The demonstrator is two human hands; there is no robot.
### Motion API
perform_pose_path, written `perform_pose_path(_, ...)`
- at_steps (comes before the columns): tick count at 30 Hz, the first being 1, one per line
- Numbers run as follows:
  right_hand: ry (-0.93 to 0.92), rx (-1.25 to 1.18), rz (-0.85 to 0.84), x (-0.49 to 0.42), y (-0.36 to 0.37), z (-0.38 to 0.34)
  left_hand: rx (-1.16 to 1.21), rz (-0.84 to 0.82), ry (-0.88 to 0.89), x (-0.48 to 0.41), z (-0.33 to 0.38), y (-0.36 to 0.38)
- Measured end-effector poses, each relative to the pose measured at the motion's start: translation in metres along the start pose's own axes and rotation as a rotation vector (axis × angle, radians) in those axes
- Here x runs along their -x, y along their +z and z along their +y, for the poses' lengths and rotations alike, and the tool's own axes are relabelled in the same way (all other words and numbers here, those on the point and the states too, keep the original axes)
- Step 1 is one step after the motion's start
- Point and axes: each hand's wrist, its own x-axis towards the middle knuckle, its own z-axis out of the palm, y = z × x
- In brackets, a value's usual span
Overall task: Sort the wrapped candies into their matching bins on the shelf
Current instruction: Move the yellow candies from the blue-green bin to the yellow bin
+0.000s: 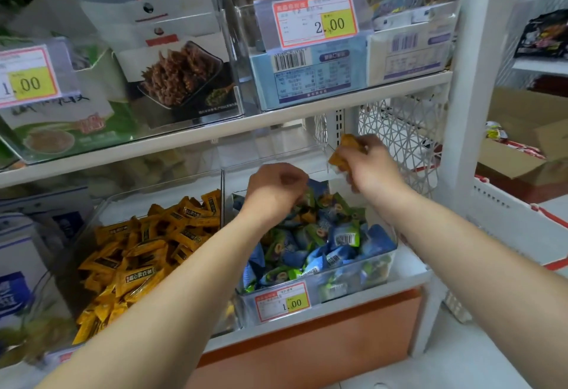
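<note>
Two clear bins stand side by side on the lower shelf. The left bin [101,207] holds several yellow wrapped candies [135,262]. The right bin [362,281] holds several blue and green wrapped candies [322,244]. My right hand [365,162] is raised above the back of the right bin and grips several yellow candies [345,151]. My left hand [276,188] reaches down into the blue and green pile with its fingers curled; the fingertips are hidden, so what they hold cannot be seen.
A price tag reading 1.00 [282,301] hangs on the right bin's front. The upper shelf [215,130] carries snack packs and tags close above my hands. A white shelf post [461,148] stands at the right, with cardboard boxes [522,148] beyond it.
</note>
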Motion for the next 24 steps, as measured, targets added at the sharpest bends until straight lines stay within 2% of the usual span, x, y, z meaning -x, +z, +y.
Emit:
perform_pose_path(2,-0.102,0.156,0.043,-0.008,-0.014,0.000,-0.370,-0.202,0.100,-0.017,-0.008,0.009)
perform_pose_path(5,-0.150,0.269,0.037,-0.013,-0.026,0.007,-0.697,-0.473,0.176,-0.038,-0.018,0.023)
perform_pose_path(8,-0.185,0.301,-0.013,-0.013,-0.027,0.015,-0.983,-0.581,0.205,-0.054,-0.032,0.030)
perform_pose_path(12,-0.219,0.335,-0.018,-0.013,-0.023,0.020,-1.194,-0.660,0.091,-0.070,-0.047,0.032)
perform_pose_path(15,-0.229,0.313,-0.036,-0.013,-0.020,0.024,-1.172,-0.771,0.004,-0.074,-0.055,0.032)
perform_pose_path(19,-0.241,0.310,-0.056,-0.014,-0.019,0.027,-1.028,-0.774,0.070,-0.071,-0.058,0.027)
perform_pose_path(24,-0.242,0.308,-0.043,-0.013,-0.017,0.029,-0.859,-0.601,0.192,-0.066,-0.065,0.032)
